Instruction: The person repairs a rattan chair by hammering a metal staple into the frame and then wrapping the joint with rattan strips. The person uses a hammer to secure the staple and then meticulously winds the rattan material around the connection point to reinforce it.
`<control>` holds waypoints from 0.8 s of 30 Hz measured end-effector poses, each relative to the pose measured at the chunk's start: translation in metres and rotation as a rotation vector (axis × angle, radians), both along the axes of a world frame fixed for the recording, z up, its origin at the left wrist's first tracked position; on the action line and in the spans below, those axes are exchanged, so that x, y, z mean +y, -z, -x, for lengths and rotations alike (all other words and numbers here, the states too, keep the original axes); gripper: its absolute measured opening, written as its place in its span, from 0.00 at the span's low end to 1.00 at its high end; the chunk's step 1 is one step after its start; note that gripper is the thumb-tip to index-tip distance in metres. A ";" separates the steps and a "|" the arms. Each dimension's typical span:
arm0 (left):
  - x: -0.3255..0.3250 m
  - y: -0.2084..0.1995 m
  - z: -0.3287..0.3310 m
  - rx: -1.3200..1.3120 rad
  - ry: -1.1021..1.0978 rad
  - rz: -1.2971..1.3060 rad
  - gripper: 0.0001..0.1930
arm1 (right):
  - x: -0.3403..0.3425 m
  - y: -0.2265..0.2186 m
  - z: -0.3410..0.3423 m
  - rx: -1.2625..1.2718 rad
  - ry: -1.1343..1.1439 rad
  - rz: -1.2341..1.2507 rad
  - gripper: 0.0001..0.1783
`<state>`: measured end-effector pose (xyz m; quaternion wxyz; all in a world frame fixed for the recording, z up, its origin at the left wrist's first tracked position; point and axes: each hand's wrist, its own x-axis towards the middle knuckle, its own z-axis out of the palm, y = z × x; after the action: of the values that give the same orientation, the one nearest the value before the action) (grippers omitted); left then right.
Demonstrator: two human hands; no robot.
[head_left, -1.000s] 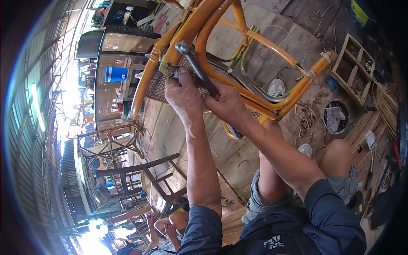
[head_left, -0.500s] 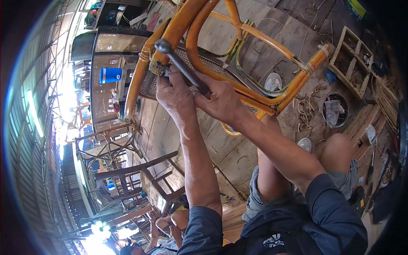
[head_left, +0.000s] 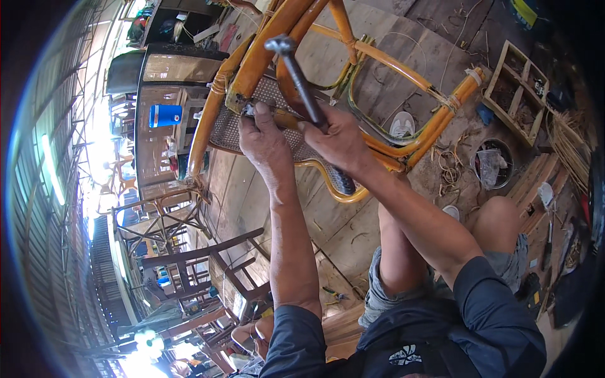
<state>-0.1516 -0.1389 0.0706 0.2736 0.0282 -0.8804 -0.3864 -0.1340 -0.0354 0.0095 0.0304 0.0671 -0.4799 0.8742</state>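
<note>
My right hand (head_left: pixel 340 140) is wrapped round the dark handle of a hammer (head_left: pixel 299 77). The hammer head is raised above and to the right of the cut end of a thick, glossy orange rattan pole (head_left: pixel 258 60). At that end my left hand (head_left: pixel 268 142) has thumb and fingers pinched together; a small light bit shows by the fingertips, too small to name. The pole belongs to a rattan chair frame (head_left: pixel 391 55) lying tipped over, with a woven cane panel (head_left: pixel 230 123) behind my left hand.
To the right lie a wooden divided tray (head_left: pixel 498 82), a round metal container (head_left: pixel 504 176) with a plastic bag, and wood strips (head_left: pixel 535 179). Pliers (head_left: pixel 335 293) rest on the plank floor. A dark wooden chair (head_left: pixel 208 252) and a blue bucket (head_left: pixel 165 116) are at left.
The hammer has lifted up and to the right, away from the pole end. My right hand has shifted slightly right. My left hand stays pinched by the pole end.
</note>
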 end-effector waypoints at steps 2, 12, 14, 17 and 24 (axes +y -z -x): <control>0.002 0.001 -0.001 -0.009 0.002 -0.039 0.20 | 0.009 0.008 -0.001 -0.015 -0.019 -0.067 0.19; 0.009 0.005 -0.004 -0.004 -0.013 -0.032 0.22 | 0.012 0.016 -0.017 -0.093 -0.057 -0.118 0.17; 0.006 0.008 -0.003 0.005 0.011 -0.087 0.21 | 0.014 0.014 -0.018 -0.118 -0.116 -0.103 0.18; 0.009 0.010 -0.002 0.010 0.049 -0.247 0.21 | 0.018 0.012 -0.016 -0.099 -0.116 -0.118 0.18; -0.001 0.020 0.003 -0.021 0.391 -0.994 0.20 | 0.013 0.004 -0.009 -0.049 -0.088 -0.160 0.18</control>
<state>-0.1542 -0.1400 0.0504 0.1411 -0.0061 -0.5825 -0.8004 -0.1252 -0.0223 0.0056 -0.0253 0.0688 -0.5454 0.8349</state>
